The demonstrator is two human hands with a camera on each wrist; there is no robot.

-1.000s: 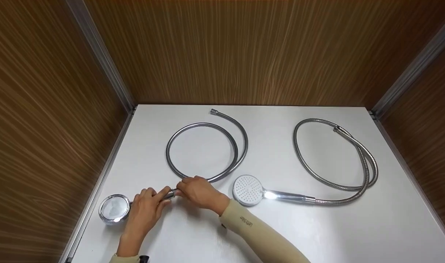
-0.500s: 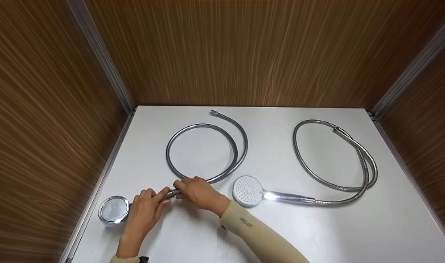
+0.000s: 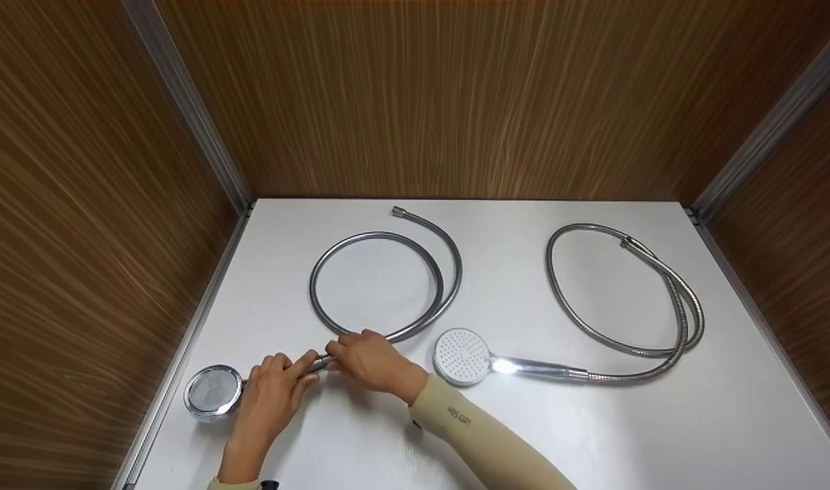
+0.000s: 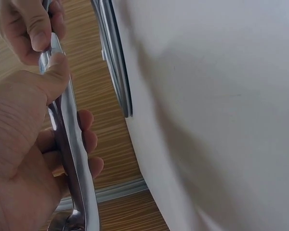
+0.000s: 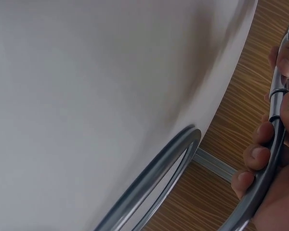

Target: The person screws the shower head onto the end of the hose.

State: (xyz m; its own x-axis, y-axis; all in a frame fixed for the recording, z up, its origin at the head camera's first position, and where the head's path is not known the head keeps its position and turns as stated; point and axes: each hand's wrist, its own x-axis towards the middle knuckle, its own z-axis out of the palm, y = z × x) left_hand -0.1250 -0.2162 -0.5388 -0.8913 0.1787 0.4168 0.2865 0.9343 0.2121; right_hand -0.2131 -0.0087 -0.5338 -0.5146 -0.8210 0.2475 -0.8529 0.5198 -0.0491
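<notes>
In the head view a chrome hand shower lies at the left, its round face up. My left hand grips its handle, which shows long and shiny in the left wrist view as a chrome handle, the thumb along its upper end. My right hand pinches the joint where a grey shower hose meets the handle. The right wrist view shows the metal end fitting in line with the handle, and my curled fingers round the hose below it.
A second hand shower lies face up right of my right hand, joined to a looped metal hose. The first hose's free end points left near the back. Wood-grain panels enclose the white table on three sides.
My right fingertips have shifted slightly around the joint between hose and handle. My left hand keeps its grip on the handle; the second shower and its hose lie as before.
</notes>
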